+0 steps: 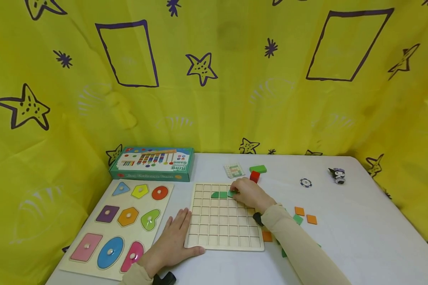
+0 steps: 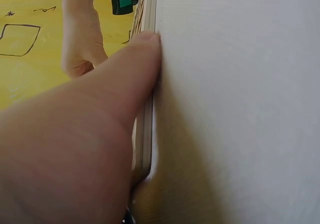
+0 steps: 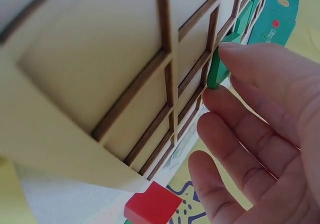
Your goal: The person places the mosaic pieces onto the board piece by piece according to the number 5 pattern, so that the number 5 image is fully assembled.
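A wooden grid board (image 1: 221,229) lies on the white table, two green tiles (image 1: 219,194) set side by side in its second row from the far edge. Just right of these, my right hand (image 1: 249,194) pinches another green tile (image 3: 218,68) between thumb and index finger, over the grid; its other fingers are bent loosely. My left hand (image 1: 172,241) is flat at the board's left near corner, fingers straight along the side. In the left wrist view the thumb (image 2: 115,83) lies along the board's edge (image 2: 145,139).
Left stands a knob puzzle board (image 1: 103,225) with coloured shapes, a game box (image 1: 153,164) behind it. Beyond the grid are a pattern card (image 1: 234,170), a green block (image 1: 258,169) and a red block (image 1: 255,176). Loose orange tiles (image 1: 299,211), a chip (image 1: 306,183) and a figurine (image 1: 339,175) lie right.
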{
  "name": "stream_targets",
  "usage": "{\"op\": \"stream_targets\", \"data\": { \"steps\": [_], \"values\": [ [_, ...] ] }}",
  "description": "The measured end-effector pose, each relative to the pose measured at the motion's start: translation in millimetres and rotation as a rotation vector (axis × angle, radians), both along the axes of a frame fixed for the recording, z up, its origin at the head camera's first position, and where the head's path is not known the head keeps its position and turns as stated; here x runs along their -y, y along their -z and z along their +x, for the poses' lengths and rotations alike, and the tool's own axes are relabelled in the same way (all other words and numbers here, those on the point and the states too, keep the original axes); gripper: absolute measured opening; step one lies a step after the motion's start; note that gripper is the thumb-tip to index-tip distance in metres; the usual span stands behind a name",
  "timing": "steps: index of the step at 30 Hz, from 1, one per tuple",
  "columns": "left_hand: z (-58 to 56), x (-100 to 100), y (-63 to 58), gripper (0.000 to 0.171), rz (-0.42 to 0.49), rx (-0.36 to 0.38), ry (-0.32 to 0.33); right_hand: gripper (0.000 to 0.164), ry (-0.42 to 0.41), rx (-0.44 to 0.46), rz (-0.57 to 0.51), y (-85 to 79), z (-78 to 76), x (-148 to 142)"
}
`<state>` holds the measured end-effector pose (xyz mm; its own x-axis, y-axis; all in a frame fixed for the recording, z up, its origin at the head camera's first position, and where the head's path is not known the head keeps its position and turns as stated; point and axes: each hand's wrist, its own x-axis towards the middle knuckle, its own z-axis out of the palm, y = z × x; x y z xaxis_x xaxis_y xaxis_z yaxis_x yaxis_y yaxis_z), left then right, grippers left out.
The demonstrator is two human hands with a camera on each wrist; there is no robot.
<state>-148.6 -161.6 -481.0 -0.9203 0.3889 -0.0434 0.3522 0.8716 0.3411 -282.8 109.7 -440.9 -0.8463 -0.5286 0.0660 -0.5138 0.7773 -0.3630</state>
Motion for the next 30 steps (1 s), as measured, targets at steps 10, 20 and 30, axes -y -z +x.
{"op": "stream_targets", "data": {
  "steps": [10, 20, 30],
  "values": [
    [-0.9, 0, 0.0, 0.117, 0.014, -0.005, 0.002, 0.022, -0.001, 0.012, 0.041, 1.6, 0.4, 0],
    [-0.3, -2, 3.2, 0.119, 0.022, 0.008, 0.000, 0.021, 0.048, 0.043, -0.127, -8.5, 12.7, -36],
    [1.2, 1, 1.6, 0.118, 0.016, -0.009, -0.002, 0.020, 0.148, 0.091, -0.105, -18.3, 38.6, -109]
  ]
}}
